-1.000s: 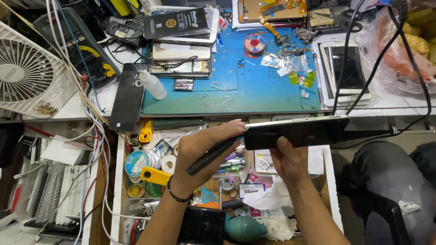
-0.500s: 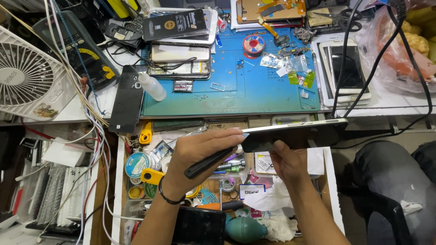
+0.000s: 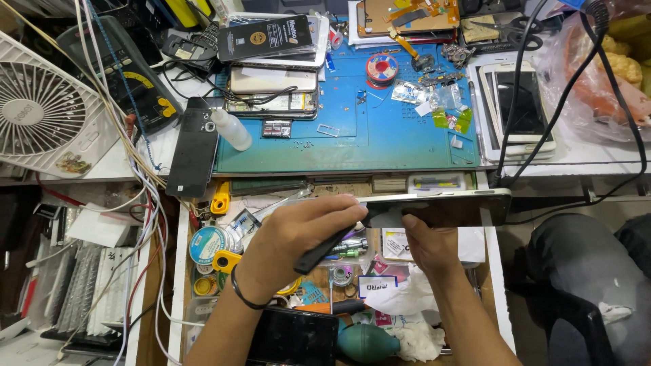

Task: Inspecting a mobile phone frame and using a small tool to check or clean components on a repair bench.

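Observation:
Above an open drawer, my right hand point(image 3: 426, 245) holds a dark smartphone point(image 3: 441, 207) from below. The phone lies nearly level and shows me its silver edge. My left hand point(image 3: 295, 237), with a black band on its wrist, grips a slim black tool point(image 3: 324, 249). The tool's tip is pressed against the phone's left end, and my left fingers curl over that corner. The phone's screen side is hidden from view.
A blue work mat point(image 3: 380, 139) holds a solder reel, small parts and stacked phones. A black phone point(image 3: 193, 152) and a small white bottle point(image 3: 230, 129) lie at its left, beside a white fan point(image 3: 41, 115). The cluttered drawer point(image 3: 203, 271) holds a teal blower bulb point(image 3: 366, 342). Black cables point(image 3: 515, 102) hang at right.
The phone has dropped slightly and tipped flatter, now showing mostly its edge. My left hand followed it to the right with the black tool kept at the phone's left end.

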